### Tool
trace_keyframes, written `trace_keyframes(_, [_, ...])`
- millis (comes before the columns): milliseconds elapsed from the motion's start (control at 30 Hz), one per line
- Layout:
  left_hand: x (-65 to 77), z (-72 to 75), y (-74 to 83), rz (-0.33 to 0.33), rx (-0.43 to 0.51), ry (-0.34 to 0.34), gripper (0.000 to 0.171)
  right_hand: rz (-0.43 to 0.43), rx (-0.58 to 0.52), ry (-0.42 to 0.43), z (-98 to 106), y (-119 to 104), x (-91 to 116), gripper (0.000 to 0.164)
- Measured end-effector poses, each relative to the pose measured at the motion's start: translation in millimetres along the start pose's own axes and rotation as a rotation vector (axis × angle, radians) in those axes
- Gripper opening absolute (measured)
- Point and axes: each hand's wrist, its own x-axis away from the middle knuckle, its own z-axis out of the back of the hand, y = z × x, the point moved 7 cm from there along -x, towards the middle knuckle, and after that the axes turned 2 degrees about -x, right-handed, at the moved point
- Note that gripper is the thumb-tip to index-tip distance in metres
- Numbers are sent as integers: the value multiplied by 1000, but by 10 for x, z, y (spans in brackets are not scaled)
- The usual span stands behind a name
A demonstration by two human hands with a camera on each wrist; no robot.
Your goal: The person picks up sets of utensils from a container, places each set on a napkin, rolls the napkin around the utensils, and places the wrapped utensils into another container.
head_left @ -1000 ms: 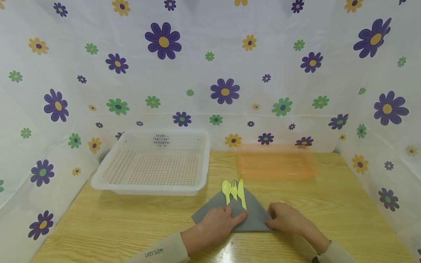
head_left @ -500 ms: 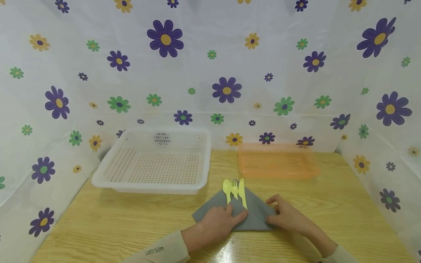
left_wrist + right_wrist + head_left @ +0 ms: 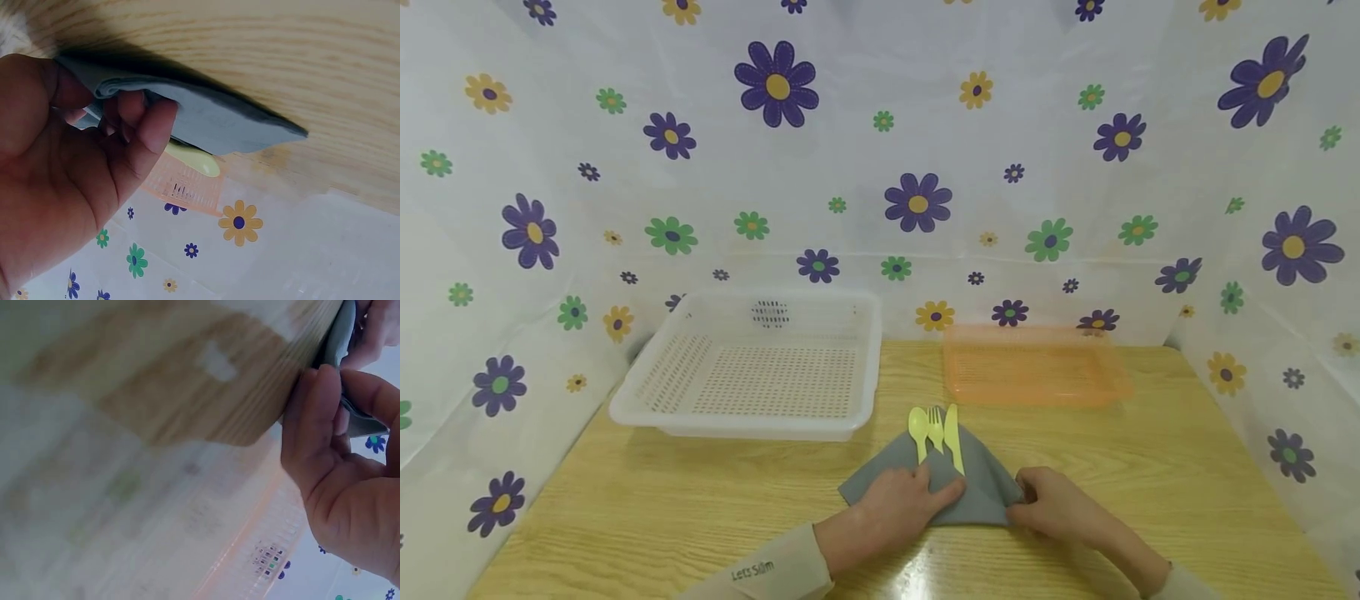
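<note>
A grey cloth napkin point(image 3: 987, 475), folded to a triangle, lies on the table with its peak pointing away from me. A pale yellow spoon point(image 3: 918, 423), fork point(image 3: 935, 422) and knife point(image 3: 952, 433) lie side by side on it, heads and blade showing, handles hidden under a folded flap. My left hand point(image 3: 895, 507) holds that flap down over the handles, its thumb and fingers bent against the cloth point(image 3: 219, 115). At the napkin's right corner, my right hand point(image 3: 1063, 504) pinches the edge between thumb and fingers; the right wrist view shows this grip point(image 3: 337, 412) close over the tabletop.
A white perforated basket point(image 3: 752, 429) stands at the back left, and a smaller orange basket point(image 3: 1037, 396) at the back right. Behind the wooden table point(image 3: 662, 517) hangs a white flowered sheet point(image 3: 850, 150), which also runs along both sides.
The right hand's fingers lifted and spread half a second ago, then came back to pinch the napkin's right corner. The left hand and the cutlery have stayed in place.
</note>
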Motion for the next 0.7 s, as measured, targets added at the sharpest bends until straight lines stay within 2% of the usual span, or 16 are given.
trace_keyframes(100, [-4, 6, 7, 0, -44, -5, 51, -46, -63, 18, 2, 54, -9, 16])
trace_keyframes(167, [-8, 14, 9, 16, -76, -13, 50, -82, -151, 23, -4, 103, -12, 18])
trace_keyframes(267, [-7, 27, 11, 63, -104, -48, 49, -148, -296, 32, -27, 181, 2, 28])
trace_keyframes(367, [-1, 51, 19, 100, -119, -68, 47, -196, -370, 51, -58, 220, 26, 40])
trace_keyframes(433, [-1, 87, 27, 102, -147, -37, 42, -215, -373, 73, -72, 228, 37, 46])
trace_keyframes(533, [-7, 154, 43, 80, -194, 63, 32, -229, -361, 114, -80, 230, 33, 50])
trace_keyframes(600, [-15, 191, 55, 62, -214, 125, 26, -233, -348, 138, -77, 223, 27, 47])
trace_keyframes(700, [-32, 218, 75, 34, -190, 161, 23, -234, -344, 159, -74, 207, 22, 41])
